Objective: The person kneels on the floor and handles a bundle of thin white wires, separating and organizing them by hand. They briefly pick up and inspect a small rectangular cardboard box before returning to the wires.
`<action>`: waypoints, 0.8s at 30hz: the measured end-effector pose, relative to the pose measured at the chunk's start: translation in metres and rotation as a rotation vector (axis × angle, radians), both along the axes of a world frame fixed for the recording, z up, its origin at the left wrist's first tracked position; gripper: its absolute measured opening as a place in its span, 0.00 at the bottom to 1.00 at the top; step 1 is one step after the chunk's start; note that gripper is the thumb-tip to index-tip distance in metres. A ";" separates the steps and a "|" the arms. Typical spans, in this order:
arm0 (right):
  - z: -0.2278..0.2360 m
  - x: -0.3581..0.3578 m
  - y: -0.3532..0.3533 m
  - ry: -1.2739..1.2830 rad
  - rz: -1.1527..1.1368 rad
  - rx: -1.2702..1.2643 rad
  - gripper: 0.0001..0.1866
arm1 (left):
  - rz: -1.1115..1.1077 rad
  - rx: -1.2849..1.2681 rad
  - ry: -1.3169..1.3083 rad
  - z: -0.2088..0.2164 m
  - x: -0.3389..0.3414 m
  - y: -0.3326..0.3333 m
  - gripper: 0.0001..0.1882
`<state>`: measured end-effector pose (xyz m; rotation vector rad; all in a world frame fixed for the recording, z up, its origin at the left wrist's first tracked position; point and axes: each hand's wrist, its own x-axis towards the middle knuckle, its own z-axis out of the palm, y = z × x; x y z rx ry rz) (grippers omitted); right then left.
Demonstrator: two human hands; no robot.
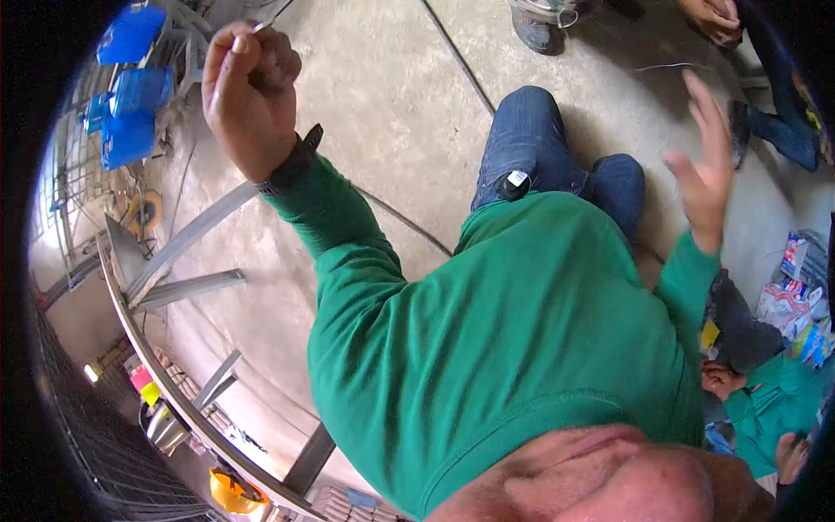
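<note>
My left hand is raised at the upper left, fingers curled, with a dark band round the wrist. A thin silvery metal piece is pinched between thumb and fingers; its far end runs out at the top edge, so I cannot tell what it is. On the other side my right hand is held up with fingers stretched out and thumb apart, touching nothing. Between the two arms are my green sweater and my bent knees in blue jeans.
A dark cable crosses the concrete floor. Grey metal bars join a curved frame on the left, near a yellow hard hat and blue plastic pieces. Other people's boot, hand and green sleeve show. Printed bags lie right.
</note>
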<state>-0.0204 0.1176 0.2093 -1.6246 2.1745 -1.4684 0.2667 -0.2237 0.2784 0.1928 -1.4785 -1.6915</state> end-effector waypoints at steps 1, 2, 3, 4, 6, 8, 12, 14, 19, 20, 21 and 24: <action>0.006 0.006 -0.034 0.084 0.049 -0.102 0.38 | -0.065 -0.018 0.030 0.012 -0.009 -0.003 0.08; 0.012 0.011 -0.067 0.174 0.091 -0.199 0.36 | -0.019 -0.020 -0.005 0.030 -0.023 0.003 0.06; 0.008 0.010 -0.094 0.171 0.155 -0.267 0.40 | -0.035 -0.042 -0.017 0.044 -0.032 0.002 0.06; 0.012 0.026 -0.149 0.372 -0.213 -0.488 0.27 | -0.059 -0.065 -0.027 0.056 -0.042 0.000 0.06; 0.024 0.020 -0.179 0.272 -0.072 -0.327 0.22 | -0.097 -0.062 -0.021 0.073 -0.045 -0.004 0.07; 0.028 0.004 -0.174 -0.352 0.618 0.064 0.22 | 0.013 -0.098 0.001 0.082 -0.048 -0.008 0.07; -0.004 -0.011 -0.168 -0.971 0.599 -0.217 0.18 | 0.222 -0.323 -0.102 0.078 -0.051 -0.036 0.07; 0.011 -0.007 -0.158 -0.985 0.624 -0.333 0.18 | 0.361 -0.287 -0.293 0.055 -0.057 -0.046 0.09; 0.032 -0.015 -0.142 -0.777 0.393 -0.464 0.19 | 0.035 -0.459 -0.694 0.013 -0.074 -0.045 0.17; 0.035 -0.016 -0.139 -0.715 0.331 -0.475 0.19 | 0.000 -0.444 -0.564 0.009 -0.089 -0.034 0.20; 0.038 -0.020 -0.135 -0.686 0.292 -0.477 0.19 | -0.034 -0.425 -0.435 0.008 -0.106 -0.018 0.23; 0.048 -0.022 -0.126 -0.617 0.202 -0.471 0.18 | -0.144 -0.489 -0.200 0.035 -0.144 0.018 0.24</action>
